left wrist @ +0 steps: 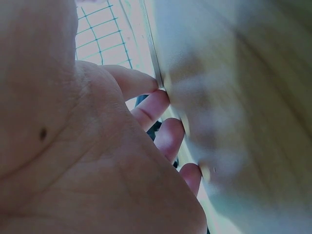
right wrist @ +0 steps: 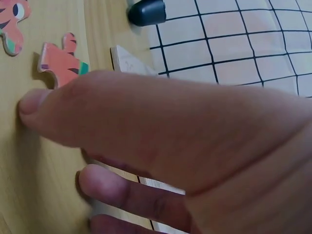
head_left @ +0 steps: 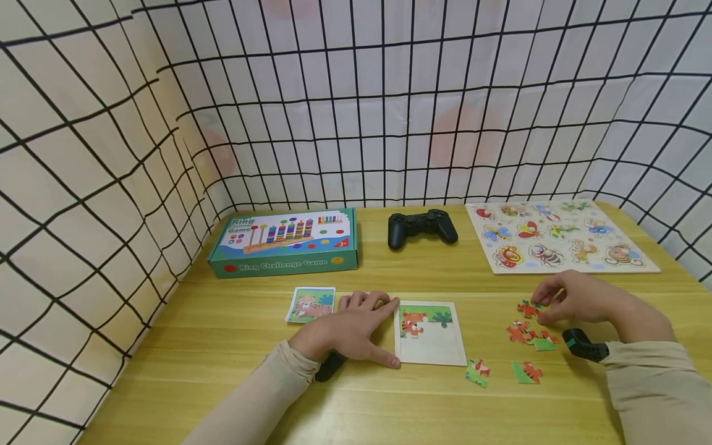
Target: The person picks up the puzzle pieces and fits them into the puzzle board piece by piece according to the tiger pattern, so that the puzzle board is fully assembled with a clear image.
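Note:
My left hand (head_left: 356, 327) rests on the table, fingers spread, with thumb and index fingertips at the left edge of a white puzzle tray (head_left: 431, 350). In the left wrist view, fingertips (left wrist: 170, 139) touch the wood. Inside the tray lie joined puzzle pieces (head_left: 414, 323) showing a tiger's head and some green. My right hand (head_left: 581, 300) hovers low at the right, thumb and fingers apart beside a red tiger puzzle piece (right wrist: 61, 61). Its index fingertip is hidden behind the thumb in the right wrist view. More loose pieces (head_left: 518, 332) lie just nearer to me.
Two further pieces, one by the tray's corner (head_left: 477, 372) and another to its right (head_left: 528, 372), lie in front. A tiger picture card (head_left: 310, 305) sits left of the left hand. Behind are a green game box (head_left: 286, 244), a black game controller (head_left: 421, 227) and an insect puzzle board (head_left: 562, 238).

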### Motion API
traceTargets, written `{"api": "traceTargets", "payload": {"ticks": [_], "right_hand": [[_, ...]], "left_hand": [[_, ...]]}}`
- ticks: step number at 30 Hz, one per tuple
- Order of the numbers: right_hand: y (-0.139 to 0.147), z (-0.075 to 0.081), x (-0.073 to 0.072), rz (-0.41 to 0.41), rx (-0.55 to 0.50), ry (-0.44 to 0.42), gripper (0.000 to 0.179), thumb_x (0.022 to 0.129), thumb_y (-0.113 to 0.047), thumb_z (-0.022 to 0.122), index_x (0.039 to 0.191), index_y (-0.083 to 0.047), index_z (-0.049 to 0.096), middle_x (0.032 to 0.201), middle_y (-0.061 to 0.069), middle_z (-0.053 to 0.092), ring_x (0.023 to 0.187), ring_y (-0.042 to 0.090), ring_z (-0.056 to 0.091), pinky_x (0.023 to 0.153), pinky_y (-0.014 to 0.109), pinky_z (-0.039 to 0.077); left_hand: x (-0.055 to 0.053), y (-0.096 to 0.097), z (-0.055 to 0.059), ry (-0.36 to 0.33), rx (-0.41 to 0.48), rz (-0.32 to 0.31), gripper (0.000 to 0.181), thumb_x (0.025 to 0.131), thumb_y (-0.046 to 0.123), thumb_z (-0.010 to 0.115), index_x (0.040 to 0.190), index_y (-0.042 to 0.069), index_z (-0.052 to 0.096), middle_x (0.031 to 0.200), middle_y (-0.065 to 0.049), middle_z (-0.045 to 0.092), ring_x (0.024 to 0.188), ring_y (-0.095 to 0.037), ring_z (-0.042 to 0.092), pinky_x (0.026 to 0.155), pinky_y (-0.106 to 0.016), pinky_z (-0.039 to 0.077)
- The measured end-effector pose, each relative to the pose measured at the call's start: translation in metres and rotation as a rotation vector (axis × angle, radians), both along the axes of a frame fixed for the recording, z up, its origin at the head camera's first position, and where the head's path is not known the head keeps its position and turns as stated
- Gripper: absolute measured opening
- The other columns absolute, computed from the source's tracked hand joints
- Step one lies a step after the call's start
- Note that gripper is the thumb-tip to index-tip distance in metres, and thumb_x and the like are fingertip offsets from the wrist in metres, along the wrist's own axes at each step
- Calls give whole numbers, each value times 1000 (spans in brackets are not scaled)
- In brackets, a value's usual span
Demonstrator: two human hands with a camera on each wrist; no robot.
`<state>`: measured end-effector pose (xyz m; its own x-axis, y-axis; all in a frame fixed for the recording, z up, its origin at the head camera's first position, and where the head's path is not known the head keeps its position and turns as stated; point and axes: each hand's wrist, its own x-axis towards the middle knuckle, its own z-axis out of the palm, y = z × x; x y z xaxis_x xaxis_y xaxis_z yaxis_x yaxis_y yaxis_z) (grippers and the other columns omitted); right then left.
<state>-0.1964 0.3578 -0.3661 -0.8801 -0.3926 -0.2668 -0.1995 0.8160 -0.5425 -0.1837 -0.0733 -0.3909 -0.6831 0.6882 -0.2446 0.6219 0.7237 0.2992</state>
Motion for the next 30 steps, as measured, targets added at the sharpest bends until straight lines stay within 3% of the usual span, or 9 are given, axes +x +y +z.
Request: {"api": "traceTargets", "payload": {"ticks": [9, 18, 30], "right_hand": [[-4, 0, -3, -47, -9, 18, 27, 84, -17, 82, 101, -1, 67, 89, 0, 64, 83, 17, 58, 70, 27, 48], [-9, 3, -2, -44, -45, 42, 22, 90, -17, 76, 105, -3, 69, 94, 0, 67, 86, 17, 60, 73, 28, 49], [-14, 10, 1, -71, -107, -4, 24, 94, -18, 71, 110, 0, 69, 96, 2, 70, 85, 15, 61, 71, 29, 49]], "left_hand": [[1, 0, 1, -7, 0, 2, 109, 81, 78, 62, 164, 24, 17, 157, 2, 23, 130, -22, 25, 108, -47, 18], [1, 0, 2, -1, -9, 0, 109, 81, 78, 62, 164, 23, 17, 158, 2, 23, 130, -22, 25, 108, -47, 18], [1, 0, 3, -13, 0, 0, 109, 81, 77, 63, 164, 23, 16, 158, 2, 23, 132, -23, 24, 108, -48, 18]]}}
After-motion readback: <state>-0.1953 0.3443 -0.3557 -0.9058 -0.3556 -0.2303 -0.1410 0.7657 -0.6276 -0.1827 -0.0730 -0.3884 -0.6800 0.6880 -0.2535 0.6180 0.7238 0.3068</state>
